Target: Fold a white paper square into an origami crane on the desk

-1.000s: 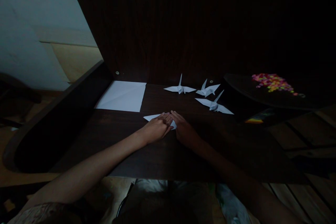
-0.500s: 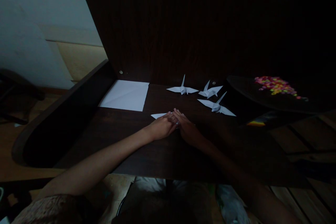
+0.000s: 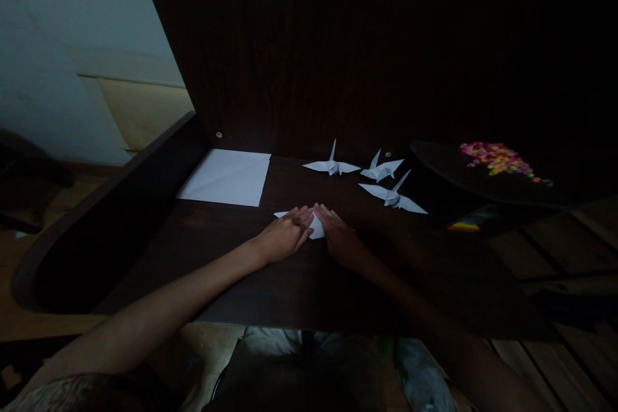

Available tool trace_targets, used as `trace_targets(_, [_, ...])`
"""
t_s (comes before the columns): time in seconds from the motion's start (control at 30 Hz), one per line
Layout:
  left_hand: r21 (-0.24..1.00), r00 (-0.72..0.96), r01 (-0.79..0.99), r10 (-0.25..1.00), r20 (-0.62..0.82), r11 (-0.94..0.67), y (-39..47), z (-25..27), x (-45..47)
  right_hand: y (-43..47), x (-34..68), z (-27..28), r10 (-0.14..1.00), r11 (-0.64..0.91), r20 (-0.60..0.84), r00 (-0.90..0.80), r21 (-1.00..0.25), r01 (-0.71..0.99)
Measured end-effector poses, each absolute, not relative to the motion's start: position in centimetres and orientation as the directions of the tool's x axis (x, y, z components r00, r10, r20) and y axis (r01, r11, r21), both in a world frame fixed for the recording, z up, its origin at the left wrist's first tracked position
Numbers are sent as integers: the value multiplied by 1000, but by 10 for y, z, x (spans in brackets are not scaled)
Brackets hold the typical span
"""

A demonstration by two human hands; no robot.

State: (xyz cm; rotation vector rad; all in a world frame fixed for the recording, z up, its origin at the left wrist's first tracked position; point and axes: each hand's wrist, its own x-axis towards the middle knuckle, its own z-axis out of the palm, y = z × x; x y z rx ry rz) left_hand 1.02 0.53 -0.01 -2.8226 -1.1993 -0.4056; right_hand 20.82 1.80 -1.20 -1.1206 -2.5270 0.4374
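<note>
A white folded paper [image 3: 317, 226] lies on the dark desk in front of me, mostly covered by my hands. My left hand [image 3: 288, 235] presses on its left part with fingers stretched out, and a pointed white tip sticks out beyond the knuckles. On the right part rests my right hand [image 3: 339, 235], its fingers extended and lying flat. Between the two hands the paper's middle shows. Farther back stand three white paper cranes: one in the middle [image 3: 333, 167], one to its right [image 3: 382, 170] and one nearer me [image 3: 393, 197].
A white paper sheet [image 3: 226, 177] lies at the back left, beside the desk's raised side panel [image 3: 120, 219]. On a dark curved shelf [image 3: 449, 167] at the right sits a pile of small colourful pieces [image 3: 497, 158]. The tall back panel [image 3: 313, 45] rises behind the cranes.
My hands have moved apart from each other, so the paper's middle shows between them. The whole view has shifted slightly.
</note>
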Motion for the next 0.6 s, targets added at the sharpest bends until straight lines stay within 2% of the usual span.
trace_targets(0.3, [26, 660, 725, 706, 257, -688, 2, 4, -7, 18, 206, -9, 738, 664, 170, -653, -350, 661])
trace_targets(0.6, [91, 655, 728, 729, 199, -679, -7, 11, -33, 19, 204, -10, 746, 656, 182, -641, -366, 660])
